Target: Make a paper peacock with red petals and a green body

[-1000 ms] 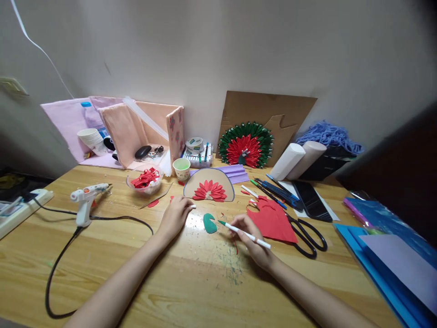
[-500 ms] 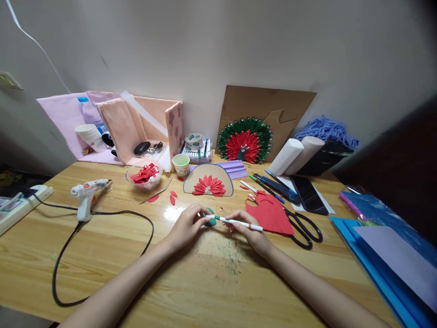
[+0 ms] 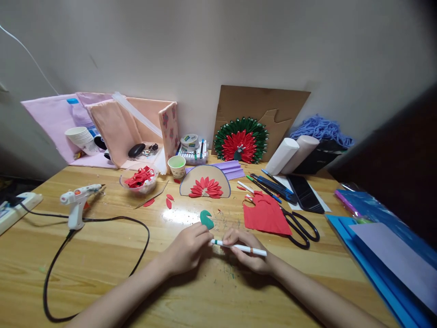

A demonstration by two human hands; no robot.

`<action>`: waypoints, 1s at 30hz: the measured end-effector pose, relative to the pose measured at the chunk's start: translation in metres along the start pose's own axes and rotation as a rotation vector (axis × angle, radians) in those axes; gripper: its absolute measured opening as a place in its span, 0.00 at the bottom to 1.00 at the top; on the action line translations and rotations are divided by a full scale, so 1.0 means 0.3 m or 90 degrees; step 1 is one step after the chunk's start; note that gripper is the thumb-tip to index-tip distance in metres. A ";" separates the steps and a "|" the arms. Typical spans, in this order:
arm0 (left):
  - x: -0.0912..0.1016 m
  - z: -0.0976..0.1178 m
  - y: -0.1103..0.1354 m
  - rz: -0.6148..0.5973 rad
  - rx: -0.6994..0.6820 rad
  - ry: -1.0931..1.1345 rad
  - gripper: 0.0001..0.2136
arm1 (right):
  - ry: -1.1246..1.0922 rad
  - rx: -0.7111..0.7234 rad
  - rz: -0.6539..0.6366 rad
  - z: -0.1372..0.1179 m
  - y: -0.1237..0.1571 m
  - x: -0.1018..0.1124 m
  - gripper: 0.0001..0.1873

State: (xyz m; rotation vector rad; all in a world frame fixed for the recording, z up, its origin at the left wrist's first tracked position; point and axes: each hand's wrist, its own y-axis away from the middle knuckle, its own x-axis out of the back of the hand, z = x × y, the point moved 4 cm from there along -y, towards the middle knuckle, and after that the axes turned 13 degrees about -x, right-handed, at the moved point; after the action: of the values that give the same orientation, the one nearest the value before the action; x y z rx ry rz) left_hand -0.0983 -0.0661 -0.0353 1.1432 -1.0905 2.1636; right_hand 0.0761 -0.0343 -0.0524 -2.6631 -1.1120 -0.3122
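Note:
A white marker (image 3: 246, 249) with a green band near one end and a brown band near the other lies level between my hands. My right hand (image 3: 251, 248) is closed around its barrel. The fingers of my left hand (image 3: 186, 246) are pinched at the green-banded end; the very tip is hidden by them. Just beyond my left fingertips a green paper cutout (image 3: 205, 217) with a curved notch rests on the table. Behind it stands a cardboard half-disc (image 3: 194, 177) with a blue edge and red paper petals (image 3: 210, 187).
Red paper (image 3: 266, 214) overlaps black-handled scissors (image 3: 300, 228) at right, beside pens (image 3: 273, 187) and a phone (image 3: 307, 193). On the left are a glue gun (image 3: 77, 205) with its cord and a bowl (image 3: 138, 180) of red scraps. A paper cup (image 3: 176, 167) stands behind.
Both hands have moved nearer to me with the marker. My left hand has come away from the green cutout, which now lies uncovered on the table. The view has shifted slightly.

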 end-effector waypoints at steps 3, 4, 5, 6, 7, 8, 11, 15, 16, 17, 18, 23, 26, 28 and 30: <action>-0.003 0.000 -0.008 -0.013 0.028 0.053 0.08 | 0.007 -0.007 0.018 0.005 -0.005 -0.001 0.05; -0.003 -0.006 -0.012 -0.009 0.050 0.077 0.09 | 0.000 -0.011 0.040 0.010 -0.009 0.001 0.05; -0.001 -0.015 -0.016 0.004 0.081 0.096 0.09 | -0.008 -0.017 0.064 0.015 -0.013 0.005 0.05; 0.004 -0.028 -0.019 0.027 0.120 0.106 0.07 | -0.017 -0.024 0.086 0.021 -0.017 0.008 0.06; 0.012 -0.044 -0.021 0.061 0.161 0.105 0.07 | -0.029 -0.034 0.107 0.027 -0.021 0.013 0.06; 0.023 -0.059 -0.020 0.101 0.200 0.097 0.12 | -0.044 -0.046 0.127 0.034 -0.024 0.018 0.07; 0.042 -0.080 -0.018 0.156 0.229 0.077 0.30 | -0.111 -0.093 0.139 0.052 -0.028 0.024 0.09; 0.007 -0.031 -0.038 0.004 0.120 0.017 0.14 | -0.172 -0.139 0.018 0.044 -0.036 0.005 0.09; -0.002 -0.012 -0.044 -0.035 0.105 -0.003 0.14 | -0.168 -0.143 -0.010 0.032 -0.039 0.005 0.09; -0.008 0.005 -0.050 -0.067 0.098 -0.010 0.16 | -0.152 -0.140 -0.038 0.017 -0.043 0.008 0.10; -0.009 0.021 -0.056 -0.094 0.098 0.004 0.17 | -0.129 -0.133 -0.072 -0.002 -0.046 0.015 0.12; 0.025 0.042 -0.052 -0.189 0.155 0.387 0.17 | -0.021 -0.077 -0.220 -0.121 -0.025 0.141 0.20; 0.051 -0.011 -0.025 -0.185 0.230 0.524 0.20 | -0.023 -0.048 0.030 -0.168 -0.026 0.278 0.16; 0.071 -0.063 -0.017 -0.084 0.251 0.408 0.20 | -0.013 -0.060 0.174 -0.163 -0.047 0.304 0.11; 0.074 -0.086 -0.016 -0.035 0.196 0.260 0.18 | 0.032 -0.107 0.183 -0.121 -0.097 0.254 0.11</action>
State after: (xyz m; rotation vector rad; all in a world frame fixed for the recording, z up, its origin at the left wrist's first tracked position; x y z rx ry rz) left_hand -0.1195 -0.0416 -0.0235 0.7826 -0.5579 2.4326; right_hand 0.1038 0.0257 0.0077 -2.8947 -0.7016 -0.4295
